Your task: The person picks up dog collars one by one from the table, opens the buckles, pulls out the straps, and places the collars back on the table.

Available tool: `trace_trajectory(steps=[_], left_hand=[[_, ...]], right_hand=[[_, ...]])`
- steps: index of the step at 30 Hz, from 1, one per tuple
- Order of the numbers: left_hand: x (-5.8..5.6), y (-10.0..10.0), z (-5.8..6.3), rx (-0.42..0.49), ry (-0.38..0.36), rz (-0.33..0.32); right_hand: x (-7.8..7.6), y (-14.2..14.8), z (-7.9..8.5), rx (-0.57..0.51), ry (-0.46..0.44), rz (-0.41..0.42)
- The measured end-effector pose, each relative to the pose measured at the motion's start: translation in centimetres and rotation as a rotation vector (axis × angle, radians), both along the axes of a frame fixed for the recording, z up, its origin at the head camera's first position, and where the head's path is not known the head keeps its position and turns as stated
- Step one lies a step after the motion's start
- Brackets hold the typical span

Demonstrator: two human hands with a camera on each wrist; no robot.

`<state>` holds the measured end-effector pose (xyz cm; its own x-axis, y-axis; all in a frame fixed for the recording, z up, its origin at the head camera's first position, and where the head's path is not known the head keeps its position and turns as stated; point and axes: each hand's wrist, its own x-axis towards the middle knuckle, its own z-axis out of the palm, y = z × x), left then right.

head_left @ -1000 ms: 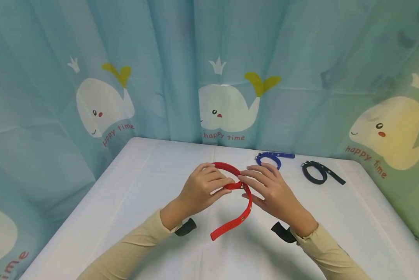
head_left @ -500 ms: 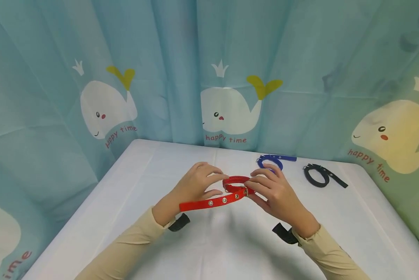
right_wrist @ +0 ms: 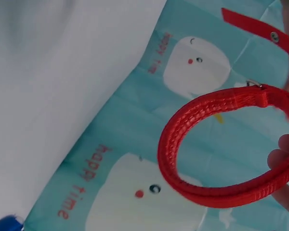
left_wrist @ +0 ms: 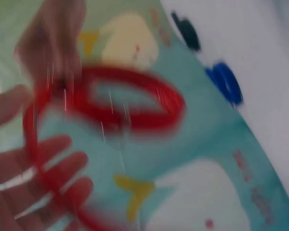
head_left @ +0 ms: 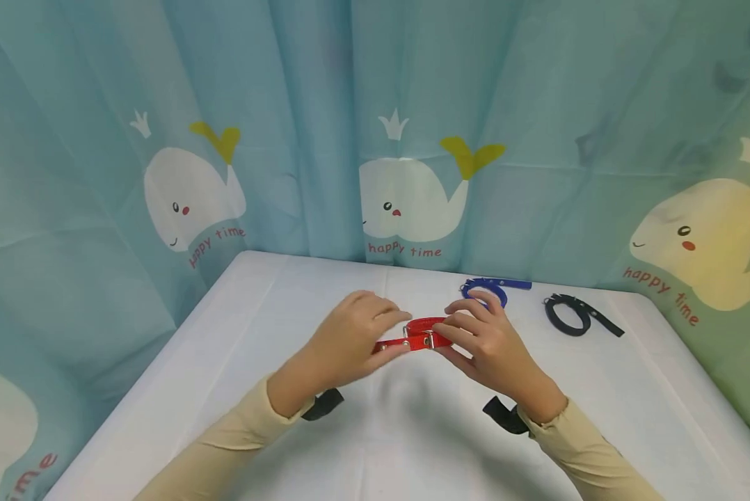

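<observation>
Your left grip point(head_left: 344, 337) stands with thumb and fingers apart at the free tail point(right_wrist: 250, 23) of the red collar point(head_left: 426, 324). Your right grip point(head_left: 494, 344) pinches it beside the buckle point(head_left: 431, 340), above the desk point(head_left: 400, 452). Expect light, pliable handling — hold near the buckle. The blue collar point(head_left: 514, 284) and black collar point(head_left: 586, 310) lie beyond.

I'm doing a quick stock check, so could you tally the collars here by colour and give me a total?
Red collar: 1, up in the hands
Blue collar: 1, at the table's far edge
Black collar: 1, to the right of the blue one
Total: 3
</observation>
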<state>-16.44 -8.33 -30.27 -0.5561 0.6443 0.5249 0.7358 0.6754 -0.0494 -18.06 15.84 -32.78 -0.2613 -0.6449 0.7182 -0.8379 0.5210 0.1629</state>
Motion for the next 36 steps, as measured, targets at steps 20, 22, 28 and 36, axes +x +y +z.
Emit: trace_trajectory(steps=[20,22,28,36], left_hand=[[0.3,2.0,-1.3,0.099,0.130,0.062],[0.2,2.0,-1.3,0.101,0.145,0.053],[0.3,2.2,-1.1,0.080,0.233,0.039],[0.2,2.2,-1.7,0.024,0.330,0.001]], right_hand=[[0.3,0.1,0.2,-0.153,-0.208,0.057],[0.4,-0.1,0.4,-0.148,-0.192,0.053],[0.4,-0.6,0.5,-0.128,-0.150,0.058],[0.5,-1.3,-0.1,-0.134,-0.084,0.088]])
